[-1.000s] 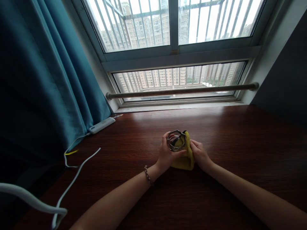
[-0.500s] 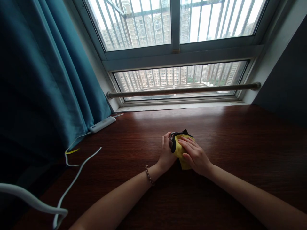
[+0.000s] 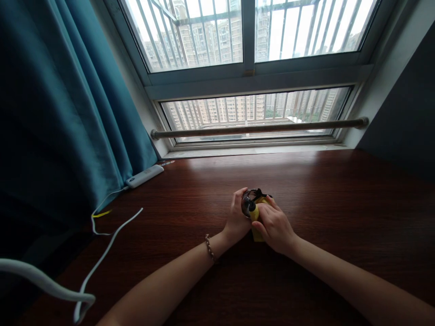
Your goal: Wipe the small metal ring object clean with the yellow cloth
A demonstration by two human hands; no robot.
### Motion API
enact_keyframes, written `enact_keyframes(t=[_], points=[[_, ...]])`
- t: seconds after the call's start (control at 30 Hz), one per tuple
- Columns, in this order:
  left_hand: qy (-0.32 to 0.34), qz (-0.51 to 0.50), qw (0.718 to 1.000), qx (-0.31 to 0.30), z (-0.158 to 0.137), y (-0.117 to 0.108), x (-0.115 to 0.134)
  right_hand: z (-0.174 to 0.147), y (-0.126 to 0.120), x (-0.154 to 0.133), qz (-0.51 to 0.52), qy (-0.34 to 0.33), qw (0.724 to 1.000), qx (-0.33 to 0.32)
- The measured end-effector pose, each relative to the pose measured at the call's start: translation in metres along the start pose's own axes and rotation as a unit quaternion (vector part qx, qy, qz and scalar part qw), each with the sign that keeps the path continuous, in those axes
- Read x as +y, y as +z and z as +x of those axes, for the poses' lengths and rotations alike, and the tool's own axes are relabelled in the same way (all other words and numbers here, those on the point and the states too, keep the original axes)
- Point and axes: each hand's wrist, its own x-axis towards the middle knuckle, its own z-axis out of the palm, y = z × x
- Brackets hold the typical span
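My left hand (image 3: 237, 215), a beaded bracelet on its wrist, is wrapped around the side of a small, shiny, rounded dark object (image 3: 245, 206) whose exact kind I cannot make out. Bunched in my right hand (image 3: 277, 228) is a yellow cloth (image 3: 257, 234) with black edging, pressed against that object from the right. A fold of the cloth pokes up between thumb and fingers. Both hands are close together above the middle of the brown wooden tabletop (image 3: 204, 181). The hands and cloth hide much of the dark object.
A white power strip (image 3: 145, 176) lies at the back left beside the blue curtain (image 3: 112, 136). White cables (image 3: 105, 254) run over the left side, near a yellow tie (image 3: 102, 214). A metal rail (image 3: 261, 128) crosses in front of the window behind the table.
My right hand has curled its fingers and bunched the cloth, which lay flatter over the dark object before. More of the object's rim now shows. My left hand keeps its hold.
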Motion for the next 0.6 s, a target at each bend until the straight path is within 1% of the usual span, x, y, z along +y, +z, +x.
enact_keyframes(t=[0.07,0.1,0.17,0.23,0.3,0.37,0.47,0.6], points=[[0.003,-0.019,1.0,-0.017,0.0,0.0,0.0,-0.001,0.002,-0.001,-0.047,0.003,0.999,0.004],[0.004,-0.029,0.999,-0.027,0.0,0.0,-0.001,-0.002,0.003,-0.001,-0.049,0.006,0.999,0.007],[0.008,-0.049,0.998,-0.048,0.001,0.001,-0.002,-0.002,0.003,0.0,-0.003,0.011,1.0,0.017],[0.01,-0.061,0.996,-0.063,0.001,0.001,-0.004,-0.001,0.002,0.0,0.074,0.015,0.997,0.021],[0.008,-0.064,0.996,-0.067,0.001,0.001,-0.006,0.001,-0.002,0.0,0.147,0.028,0.989,0.016],[0.002,-0.061,0.996,-0.062,0.0,0.001,-0.008,0.003,-0.006,0.0,0.187,0.045,0.981,0.01],[-0.009,-0.057,0.997,-0.054,-0.001,0.001,-0.008,0.006,-0.01,0.002,0.183,0.052,0.982,0.005],[-0.018,-0.056,0.997,-0.05,-0.002,0.0,-0.005,0.007,-0.008,0.006,0.115,0.044,0.992,0.02]])
